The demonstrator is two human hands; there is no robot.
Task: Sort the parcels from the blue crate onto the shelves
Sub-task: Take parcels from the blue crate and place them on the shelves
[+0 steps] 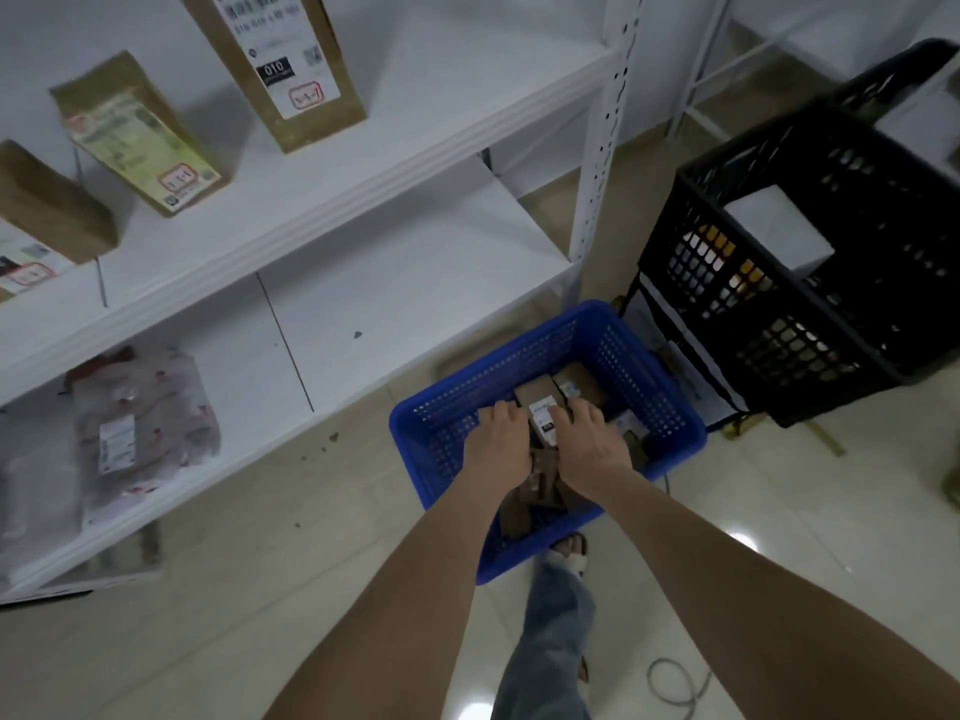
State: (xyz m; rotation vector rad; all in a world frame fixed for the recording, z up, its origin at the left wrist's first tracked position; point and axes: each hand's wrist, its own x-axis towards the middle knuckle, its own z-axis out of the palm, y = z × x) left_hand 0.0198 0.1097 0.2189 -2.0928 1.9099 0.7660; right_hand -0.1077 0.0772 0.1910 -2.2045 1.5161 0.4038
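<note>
A blue crate (639, 356) stands on the floor in front of the white shelves (332, 200). Several brown cardboard parcels lie in it. Both my hands reach down inside. My left hand (498, 439) and my right hand (589, 444) close on either side of a brown parcel with a white label (540, 407). Two more labelled parcels (576, 381) lie just behind it. On the upper shelf stand a tall brown box (280, 59), a green-printed box (140, 142) and another brown box (47, 205). A soft bagged parcel (140, 428) lies on the lower shelf.
A black crate (800, 262) with a white box inside stands on the floor right of the blue crate. A perforated shelf post (602, 148) rises between them. My leg and sandalled foot (566, 553) are below the crate. A cable loop (675, 683) lies on the tiles.
</note>
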